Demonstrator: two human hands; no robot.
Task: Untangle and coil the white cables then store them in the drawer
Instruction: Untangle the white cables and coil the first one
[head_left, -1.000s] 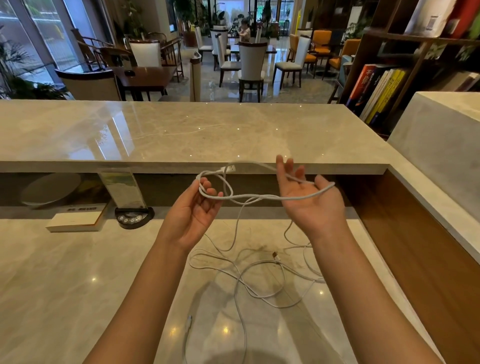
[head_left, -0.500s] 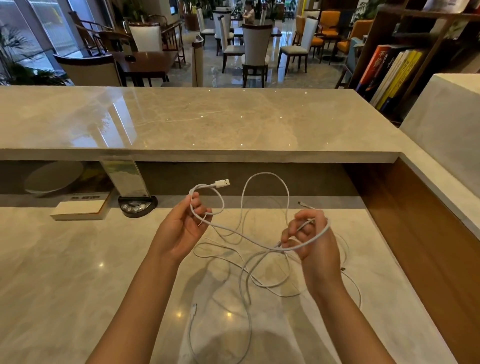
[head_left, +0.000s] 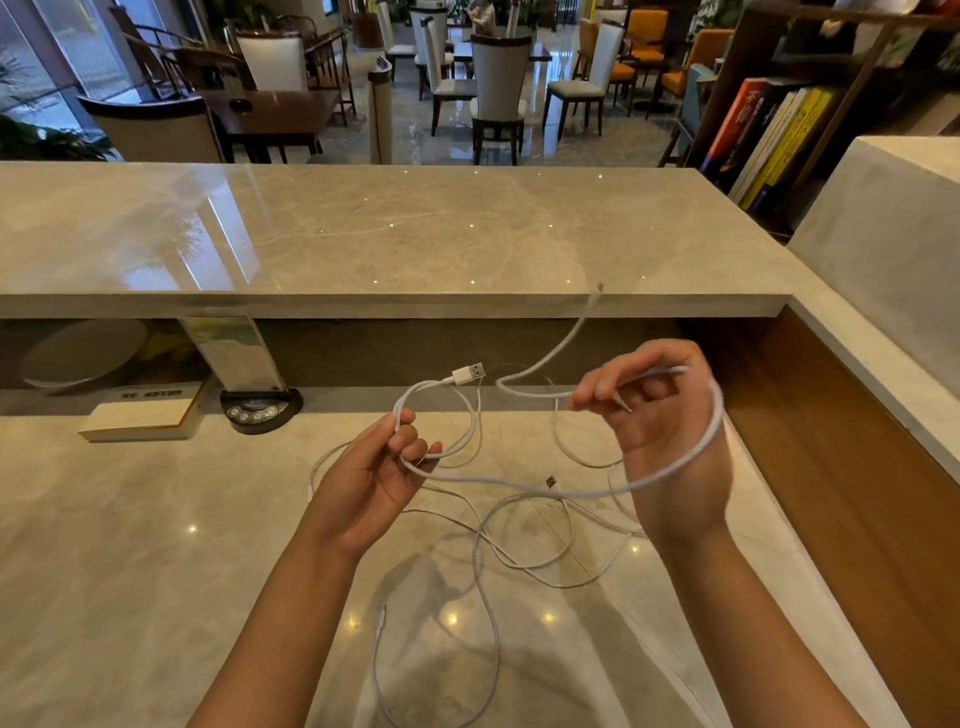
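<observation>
A white cable (head_left: 519, 484) hangs between my hands above the marble desk (head_left: 130, 545). My left hand (head_left: 374, 483) pinches it near its USB plug (head_left: 469, 373), which points right. The cable loops round the back of my right hand (head_left: 660, 436), whose fingers pinch a thinner stretch; its free end (head_left: 587, 306) whips up toward the raised counter. More thin white cables (head_left: 524, 551) lie tangled on the desk under my hands, with one end (head_left: 382, 621) near my left forearm. No drawer is in view.
A raised marble counter (head_left: 363, 244) runs across behind the desk. Under it, at the left, stand a white box (head_left: 140, 415), a sign on a black round base (head_left: 260, 408) and a round plate (head_left: 83, 353). A wooden side panel (head_left: 857, 467) bounds the right.
My right hand has lifted and moved right, drawing the cable round its back into a wider loop, and the free end has flicked upward. The left hand keeps its grip near the plug.
</observation>
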